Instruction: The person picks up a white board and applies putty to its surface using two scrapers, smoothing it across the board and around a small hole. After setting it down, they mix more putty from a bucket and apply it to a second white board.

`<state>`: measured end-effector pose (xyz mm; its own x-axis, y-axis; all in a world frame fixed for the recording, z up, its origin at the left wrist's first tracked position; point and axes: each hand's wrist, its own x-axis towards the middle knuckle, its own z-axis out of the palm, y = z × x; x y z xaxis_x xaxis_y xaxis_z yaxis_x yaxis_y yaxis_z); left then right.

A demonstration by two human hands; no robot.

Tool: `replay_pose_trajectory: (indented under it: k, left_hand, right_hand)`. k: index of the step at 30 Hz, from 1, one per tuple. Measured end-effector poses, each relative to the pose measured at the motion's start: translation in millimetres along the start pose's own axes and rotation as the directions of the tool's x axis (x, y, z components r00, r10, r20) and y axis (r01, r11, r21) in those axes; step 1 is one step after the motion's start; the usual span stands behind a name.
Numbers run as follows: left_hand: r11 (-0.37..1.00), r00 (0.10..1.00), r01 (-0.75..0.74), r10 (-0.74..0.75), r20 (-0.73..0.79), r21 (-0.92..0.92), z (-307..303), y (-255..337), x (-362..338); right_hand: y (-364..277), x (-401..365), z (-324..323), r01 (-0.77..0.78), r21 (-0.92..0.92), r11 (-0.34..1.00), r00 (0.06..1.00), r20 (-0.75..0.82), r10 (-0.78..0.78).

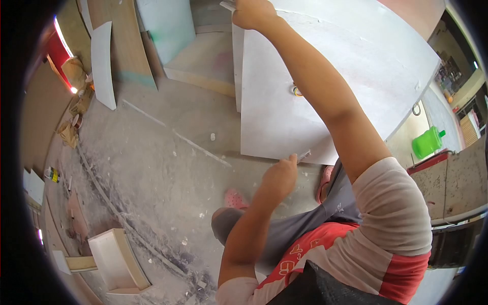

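Before me stands a large white box-like cabinet [284,117] with a smooth painted face. My right hand [254,14], on the arm stretched up across it, is closed at the cabinet's far upper edge. A thin, pale, flat piece [227,5] sticks out from its fingers; its kind is cut off by the frame edge. Lower down, my left hand [282,175] is closed around a small scraper-like tool [304,155]. The tool's greyish tip points at the cabinet's lower edge. Partly behind my right forearm, a small ring, like a tape roll [297,91], shows against the white face.
Boards [104,66] lean at the upper left, beside a pale block-like piece [203,61]. A small open wooden box [119,259] lies at the lower left. Pale debris dots the concrete floor [152,183]. A green plastic jug [428,142] stands at the right.
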<state>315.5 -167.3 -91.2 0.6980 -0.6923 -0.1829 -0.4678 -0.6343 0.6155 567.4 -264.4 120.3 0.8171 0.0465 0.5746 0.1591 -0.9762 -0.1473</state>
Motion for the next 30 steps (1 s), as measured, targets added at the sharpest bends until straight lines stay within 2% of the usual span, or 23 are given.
replay_pose_trajectory:
  k: [5,7,9,11,12,16,19,23,26,29,30]
  left_hand:
    - [0.999,0.999,-0.017,0.016,0.030,0.032,4,1,9]
    - [0.998,0.999,0.003,-0.005,0.031,0.061,7,5,16]
    - [0.996,0.998,0.024,-0.030,0.061,0.091,7,15,26]
    - [0.995,0.996,0.038,-0.045,0.072,0.094,12,19,31]
    - [0.996,0.997,0.031,-0.037,0.071,0.085,17,19,35]
    - [0.992,0.994,-0.032,0.018,0.110,0.122,30,27,50]
    - [0.987,0.985,0.018,-0.045,0.164,0.162,34,39,60]
    - [0.975,0.983,-0.039,-0.002,0.183,0.221,51,30,77]
    - [0.973,0.981,-0.037,-0.008,0.195,0.227,61,21,85]
    - [0.972,0.976,-0.028,-0.024,0.217,0.235,64,23,84]
    - [0.972,0.975,-0.017,-0.036,0.221,0.234,63,26,83]
  right_hand:
    - [90,-73,-38,0.003,0.302,0.953,0.942,-0.322,0.100]
    - [147,-117,-58,-0.122,0.457,0.881,0.913,-0.297,0.280]
    - [212,-160,-78,-0.279,0.631,0.724,0.827,-0.226,0.515]
    - [258,-213,-108,-0.167,0.841,0.515,0.731,-0.245,0.637]
    - [280,-237,-122,-0.156,0.875,0.458,0.667,-0.249,0.702]
    - [378,-329,-159,-0.065,0.940,0.334,0.384,-0.285,0.878]
    - [433,-372,-170,-0.021,0.936,0.351,0.184,-0.342,0.922]
    - [454,-390,-182,-0.018,0.952,0.305,0.075,-0.303,0.950]
    - [446,-381,-195,-0.085,0.948,0.307,0.060,-0.303,0.951]
    - [510,-382,-181,-0.210,0.894,0.397,0.094,-0.385,0.918]
    - [513,-378,-186,-0.258,0.904,0.342,0.056,-0.339,0.939]
